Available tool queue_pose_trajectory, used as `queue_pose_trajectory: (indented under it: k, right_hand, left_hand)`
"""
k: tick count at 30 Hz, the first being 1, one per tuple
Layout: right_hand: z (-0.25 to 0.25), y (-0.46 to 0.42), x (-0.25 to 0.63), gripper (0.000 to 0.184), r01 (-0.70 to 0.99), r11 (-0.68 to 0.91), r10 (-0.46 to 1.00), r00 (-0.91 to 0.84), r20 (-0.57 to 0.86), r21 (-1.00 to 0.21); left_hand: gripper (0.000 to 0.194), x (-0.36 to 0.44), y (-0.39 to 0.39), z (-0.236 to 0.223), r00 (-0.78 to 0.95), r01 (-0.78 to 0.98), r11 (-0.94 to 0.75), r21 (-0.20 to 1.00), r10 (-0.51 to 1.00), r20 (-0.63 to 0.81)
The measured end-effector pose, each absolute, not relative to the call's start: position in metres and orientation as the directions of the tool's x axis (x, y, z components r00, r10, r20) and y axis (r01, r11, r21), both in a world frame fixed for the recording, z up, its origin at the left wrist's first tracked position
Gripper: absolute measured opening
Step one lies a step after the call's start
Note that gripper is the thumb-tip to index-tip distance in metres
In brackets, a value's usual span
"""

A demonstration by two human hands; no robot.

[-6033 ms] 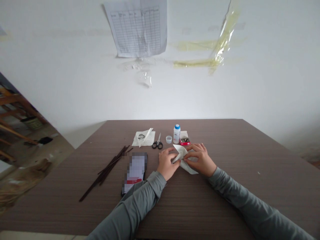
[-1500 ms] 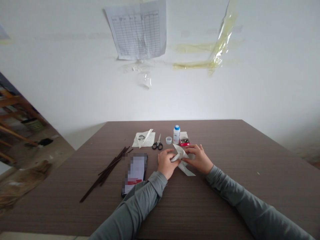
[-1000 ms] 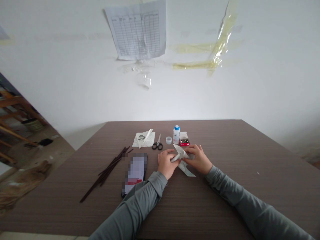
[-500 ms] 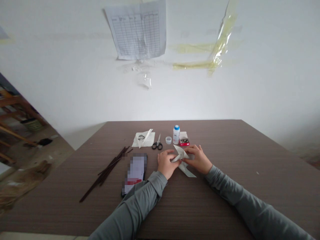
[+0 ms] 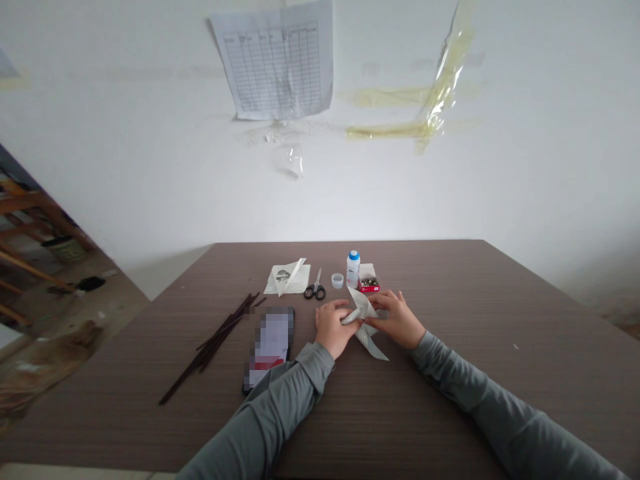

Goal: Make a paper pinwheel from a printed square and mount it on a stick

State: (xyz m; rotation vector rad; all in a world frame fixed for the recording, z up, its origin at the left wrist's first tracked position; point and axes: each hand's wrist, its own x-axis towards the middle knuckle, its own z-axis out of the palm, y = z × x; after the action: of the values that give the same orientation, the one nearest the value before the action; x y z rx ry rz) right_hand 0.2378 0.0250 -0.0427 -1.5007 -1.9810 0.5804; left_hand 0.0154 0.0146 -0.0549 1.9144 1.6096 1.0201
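Between my two hands is a paper pinwheel (image 5: pixel 367 307) of printed paper, its pointed blades turned up and down. My left hand (image 5: pixel 334 328) pinches it from the left near its middle. From the right, my right hand (image 5: pixel 397 320) grips it with thumb and fingers. Behind my hands stand a white bottle with a blue cap (image 5: pixel 353 270), a small red-and-white box (image 5: pixel 369 283) of metal pieces, and a clear plastic cup (image 5: pixel 337 281). Black-handled scissors (image 5: pixel 315 289) lie to their left. My fingers partly hide the pinwheel's centre.
Folded printed paper (image 5: pixel 287 276) lies at the back of the brown table (image 5: pixel 440 413). Several thin dark sticks (image 5: pixel 220 343) are bundled on the left. A phone (image 5: pixel 270 347) rests beside my left forearm. A printed sheet (image 5: pixel 275 63) is taped to the wall.
The pinwheel has turned slightly in my fingers, and its lower blade tip has shifted down and a little left. Both hands stay in nearly the same place.
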Motion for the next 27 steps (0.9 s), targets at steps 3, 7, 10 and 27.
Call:
queue_pose_trajectory:
  k: [3,7,10,27]
  right_hand:
    - [-0.0442,0.0247,0.2375,0.040,0.706,0.265,0.964,-0.189,0.186,-0.656]
    - [-0.0462,0.0244,0.2381,0.041,0.695,0.258,0.966,-0.175,0.191,-0.671]
    - [-0.0460,0.0240,0.2385,0.038,0.687,0.265,0.964,-0.171,0.204,-0.676]
    - [-0.0478,0.0266,0.2391,0.032,0.689,0.240,0.971,-0.161,0.178,-0.684]
  left_hand:
    - [0.019,0.0156,0.0136,-0.0518,0.062,0.654,-0.176,0.736,0.982,0.179]
    - [0.022,0.0158,0.0125,-0.0481,0.057,0.649,-0.178,0.740,0.981,0.185]
    - [0.018,0.0149,0.0125,-0.0471,0.066,0.653,-0.189,0.734,0.979,0.194]
    - [0.010,0.0077,0.0141,-0.0461,0.140,0.683,-0.215,0.698,0.977,0.164]
